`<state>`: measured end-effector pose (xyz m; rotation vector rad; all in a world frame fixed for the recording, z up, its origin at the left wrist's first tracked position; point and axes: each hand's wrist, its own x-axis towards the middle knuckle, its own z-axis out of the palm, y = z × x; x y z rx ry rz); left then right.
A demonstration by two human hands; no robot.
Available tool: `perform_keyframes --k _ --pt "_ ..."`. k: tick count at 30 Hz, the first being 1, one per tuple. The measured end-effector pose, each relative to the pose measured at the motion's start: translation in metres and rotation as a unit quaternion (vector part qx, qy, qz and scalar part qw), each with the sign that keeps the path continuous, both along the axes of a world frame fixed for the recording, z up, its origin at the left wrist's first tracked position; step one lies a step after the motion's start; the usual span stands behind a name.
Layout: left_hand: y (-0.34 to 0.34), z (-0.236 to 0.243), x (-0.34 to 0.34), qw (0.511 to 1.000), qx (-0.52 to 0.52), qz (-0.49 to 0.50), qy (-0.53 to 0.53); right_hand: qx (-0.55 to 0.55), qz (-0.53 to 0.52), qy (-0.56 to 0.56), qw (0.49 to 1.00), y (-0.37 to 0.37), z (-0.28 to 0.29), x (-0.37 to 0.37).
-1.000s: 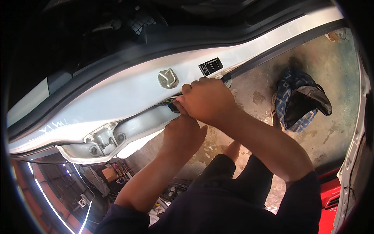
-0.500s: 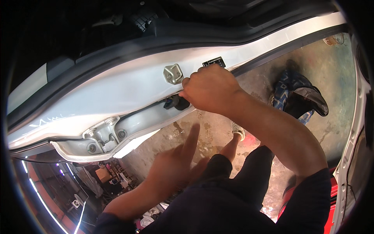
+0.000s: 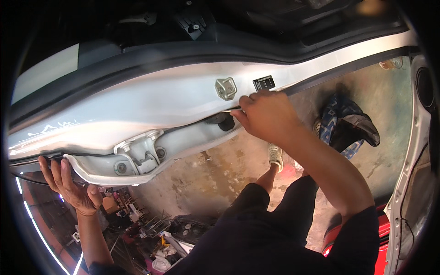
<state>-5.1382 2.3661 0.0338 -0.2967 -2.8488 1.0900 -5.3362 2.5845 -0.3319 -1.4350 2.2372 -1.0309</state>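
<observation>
A white car body pillar [image 3: 114, 87] runs across the head view, with a metal striker [image 3: 225, 89], a hinge [image 3: 149, 162] and a black label [image 3: 263, 83]. My right hand [image 3: 266, 114] is closed at the pillar's edge, below the label, with a thin bright piece by the thumb; what it holds is unclear. A dark rubber part [image 3: 225, 121] sits just left of it. My left hand [image 3: 71, 188] is open at the lower left, fingertips at the hinge-side edge of the white panel.
A blue patterned bag [image 3: 348, 130] lies on the concrete floor [image 3: 197, 169] at the right, near my feet. A door panel [image 3: 408, 183] and red bodywork [image 3: 382, 238] are at the far right. Clutter [image 3: 137, 224] and light strips fill the lower left.
My left hand has left the middle of the seam, beside my right hand, and moved far left to the panel's edge. My right hand remains at the seam, shifted rightward in view.
</observation>
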Motion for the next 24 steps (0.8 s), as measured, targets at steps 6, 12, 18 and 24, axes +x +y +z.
perform_keyframes --k 6,12,18,24 --pt "-0.018 -0.006 0.007 0.999 -0.026 -0.028 -0.001 0.014 -0.041 0.035 0.998 -0.002 0.010 0.010" --pt "-0.018 -0.005 0.005 0.999 -0.021 -0.037 -0.012 0.094 0.108 0.074 0.987 -0.010 0.028 -0.025" --pt "-0.024 -0.001 0.011 1.000 -0.005 -0.026 -0.012 0.115 0.115 0.078 0.984 -0.012 0.036 -0.025" --pt "-0.025 -0.005 0.014 1.000 0.013 -0.020 0.006 0.073 0.001 0.047 0.996 0.004 0.058 0.010"
